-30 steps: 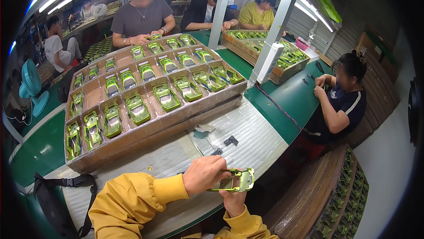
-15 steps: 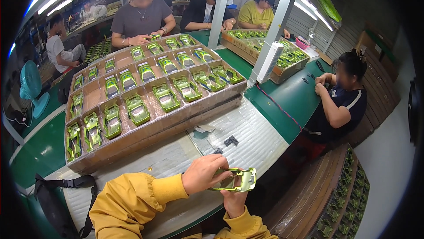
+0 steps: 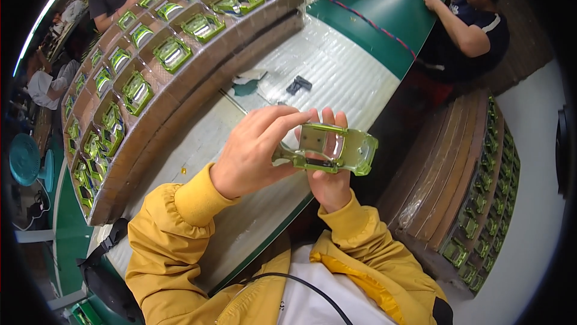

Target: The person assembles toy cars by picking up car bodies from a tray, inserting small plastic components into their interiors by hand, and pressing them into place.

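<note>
A translucent green toy car body shell [image 3: 359, 149] with an opening in its middle is held up in front of me, above the near table edge. My left hand [image 3: 255, 148] is closed on its left end, fingers over the top and thumb below. Behind the shell is my right hand [image 3: 332, 188], its palm below it and its fingers stretched up past its upper edge. It seems to touch the shell from behind; the contact is hidden. Beyond my hands, small black parts [image 3: 299, 85] lie on the white foam sheet [image 3: 342, 54].
A large cardboard tray [image 3: 180, 88] with dividers holds several green shells at the left. Stacked boxes [image 3: 430, 169] with more shells stand at the right. A co-worker [image 3: 472, 24] sits at the green table [image 3: 378, 9]. At the left are a teal fan [image 3: 25, 158] and a black strap bag [image 3: 105, 274].
My view has tilted down and my hands appear higher. The shell has turned to show more of its surface. My right fingers now extend behind it rather than curling from below.
</note>
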The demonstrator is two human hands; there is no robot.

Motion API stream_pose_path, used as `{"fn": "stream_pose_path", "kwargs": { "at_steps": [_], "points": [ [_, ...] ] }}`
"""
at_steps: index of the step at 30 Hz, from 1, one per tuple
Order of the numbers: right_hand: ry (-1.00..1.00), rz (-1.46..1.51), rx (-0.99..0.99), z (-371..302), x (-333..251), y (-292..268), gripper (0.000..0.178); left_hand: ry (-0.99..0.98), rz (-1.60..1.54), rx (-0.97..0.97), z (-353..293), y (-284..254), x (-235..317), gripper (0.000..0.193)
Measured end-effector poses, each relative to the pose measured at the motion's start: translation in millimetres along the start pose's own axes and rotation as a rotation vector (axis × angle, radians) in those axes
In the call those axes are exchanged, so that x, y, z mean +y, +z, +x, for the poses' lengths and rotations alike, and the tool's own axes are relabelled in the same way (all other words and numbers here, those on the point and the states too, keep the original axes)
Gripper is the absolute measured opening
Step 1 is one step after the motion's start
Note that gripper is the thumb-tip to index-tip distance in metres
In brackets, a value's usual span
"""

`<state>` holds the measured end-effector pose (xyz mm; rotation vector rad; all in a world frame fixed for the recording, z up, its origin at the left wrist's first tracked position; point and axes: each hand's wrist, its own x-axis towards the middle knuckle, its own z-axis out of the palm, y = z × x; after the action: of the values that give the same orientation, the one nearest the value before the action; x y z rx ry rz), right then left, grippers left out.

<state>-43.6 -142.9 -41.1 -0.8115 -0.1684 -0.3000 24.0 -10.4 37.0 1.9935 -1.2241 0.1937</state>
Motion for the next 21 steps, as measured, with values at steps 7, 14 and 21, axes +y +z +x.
{"fn": "stream_pose_path", "kwargs": {
  "at_steps": [7, 14, 21],
  "points": [
    [-0.064, 0.073, -0.208, -7.1, 3.5, -6.7, 0.091, 0.133, 0.102, 0.074, -7.7, 3.1, 1.5, 0.064],
    [-0.039, 0.059, -0.152, -7.9, -0.2, -0.3, 0.091, 0.091, 0.055, 0.057, -7.4, 1.5, 1.8, 0.063],
    [-0.077, -0.074, -0.094, -5.9, 4.3, 1.8, 0.098, -0.017, -0.248, 0.042, -12.4, 3.2, -14.2, 0.061]
  ]
}}
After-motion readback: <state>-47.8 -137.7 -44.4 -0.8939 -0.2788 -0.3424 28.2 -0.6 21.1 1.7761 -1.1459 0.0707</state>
